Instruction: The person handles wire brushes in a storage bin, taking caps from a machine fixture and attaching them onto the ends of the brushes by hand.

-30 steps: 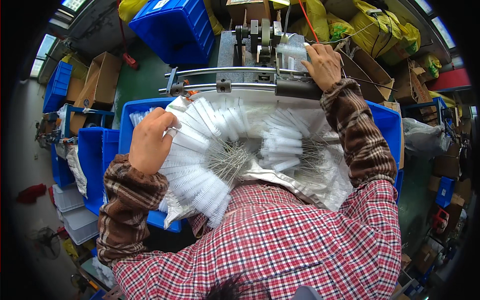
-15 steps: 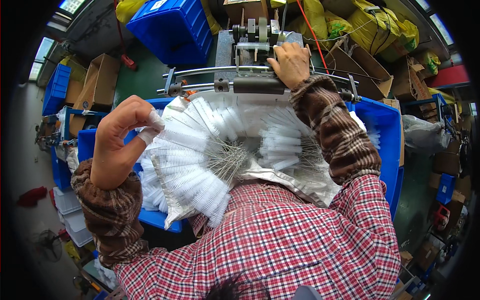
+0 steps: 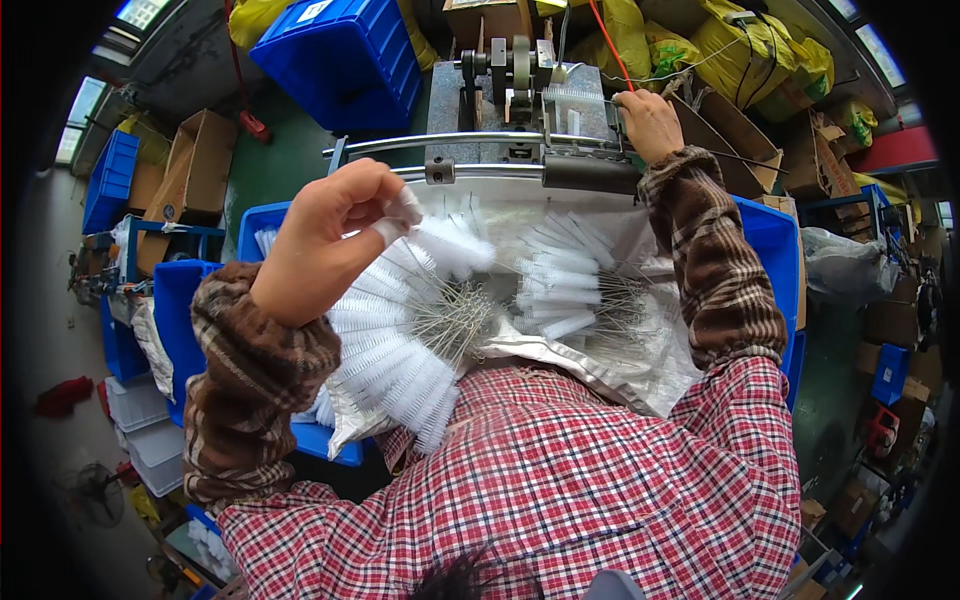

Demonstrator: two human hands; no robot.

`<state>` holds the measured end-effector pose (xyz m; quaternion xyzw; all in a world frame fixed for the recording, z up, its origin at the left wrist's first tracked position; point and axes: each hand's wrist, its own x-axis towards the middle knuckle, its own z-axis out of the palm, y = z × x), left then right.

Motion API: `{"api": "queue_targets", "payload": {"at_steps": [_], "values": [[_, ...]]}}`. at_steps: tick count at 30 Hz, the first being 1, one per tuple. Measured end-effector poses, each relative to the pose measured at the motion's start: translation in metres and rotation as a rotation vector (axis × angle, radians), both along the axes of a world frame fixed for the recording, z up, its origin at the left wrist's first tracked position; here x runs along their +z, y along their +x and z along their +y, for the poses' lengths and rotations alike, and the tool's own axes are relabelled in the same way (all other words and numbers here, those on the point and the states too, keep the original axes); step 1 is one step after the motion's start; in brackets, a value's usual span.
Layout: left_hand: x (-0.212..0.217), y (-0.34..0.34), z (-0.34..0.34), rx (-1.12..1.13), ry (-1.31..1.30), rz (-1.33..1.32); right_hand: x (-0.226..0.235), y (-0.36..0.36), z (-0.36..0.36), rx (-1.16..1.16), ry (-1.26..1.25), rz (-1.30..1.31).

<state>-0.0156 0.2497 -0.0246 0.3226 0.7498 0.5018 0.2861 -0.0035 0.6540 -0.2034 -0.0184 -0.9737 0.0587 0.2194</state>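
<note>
My left hand hovers over a fan of white bristle brushes with twisted wire stems. Its thumb and forefinger, wrapped in white tape, are drawn together beside the brush tops; whether a brush is between them is unclear. My right hand curls its fingers at the right end of a sliding carriage on a small bench machine. A white brush lies across the carriage's upper part. A second cluster of brushes lies on the pale sack cloth in front of me.
Blue bins surround the cloth, and another blue crate stands behind at the left. Two metal rails cross before the machine. A red cord hangs near my right hand. Cardboard boxes and yellow sacks stand farther back.
My right hand has moved right, and the carriage with its dark roller has slid right along the rails. My left hand has moved right, over the upper brushes.
</note>
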Motion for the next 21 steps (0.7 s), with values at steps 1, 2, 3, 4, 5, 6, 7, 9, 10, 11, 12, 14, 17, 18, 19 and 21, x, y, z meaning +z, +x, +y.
{"api": "queue_targets", "payload": {"at_steps": [1,2,3,4,5,6,7,9,10,11,12,14,17,18,19,21], "values": [[-0.003,-0.002,0.006,0.000,-0.002,0.003,0.006,0.002,0.001,0.000,-0.002,0.003],[-0.008,-0.004,0.013,-0.016,0.021,-0.066,0.013,0.006,0.002,0.012,-0.065,-0.065],[-0.011,-0.006,0.017,-0.033,0.044,-0.135,0.021,0.012,0.003,0.023,-0.128,-0.133],[-0.013,-0.008,0.019,-0.050,0.052,-0.136,0.033,0.022,0.006,0.112,-0.190,-0.137],[-0.014,-0.010,0.021,-0.048,0.051,-0.136,0.045,0.031,0.008,0.115,-0.192,-0.137],[-0.014,-0.010,0.021,-0.046,0.050,-0.154,0.060,0.042,0.007,0.196,-0.373,-0.295],[-0.015,-0.011,0.025,-0.054,0.052,-0.178,0.072,0.054,0.007,0.265,-0.551,-0.457],[-0.020,-0.011,0.032,-0.070,0.053,-0.179,0.088,0.066,0.000,0.302,-0.487,-0.601],[-0.022,-0.012,0.036,-0.086,0.055,-0.173,0.095,0.070,-0.006,0.339,-0.416,-0.738],[-0.024,-0.012,0.041,-0.089,0.057,-0.171,0.099,0.075,-0.015,0.380,-0.477,-0.759],[-0.026,-0.013,0.045,-0.085,0.067,-0.181,0.099,0.076,-0.023,0.387,-0.508,-0.707],[-0.030,-0.011,0.054,-0.085,0.094,-0.178,0.103,0.076,-0.050,0.404,-0.724,-0.592],[-0.031,-0.005,0.062,-0.015,0.107,-0.121,0.109,0.069,-0.114,0.578,-1.034,-0.460],[-0.032,-0.006,0.062,0.011,0.103,-0.131,0.107,0.066,-0.130,0.635,-0.934,-0.360],[-0.032,-0.006,0.061,0.008,0.102,-0.130,0.103,0.063,-0.140,0.685,-0.833,-0.259],[-0.031,-0.004,0.052,0.060,0.063,-0.104,0.094,0.054,-0.142,0.715,-0.798,-0.229]]}}
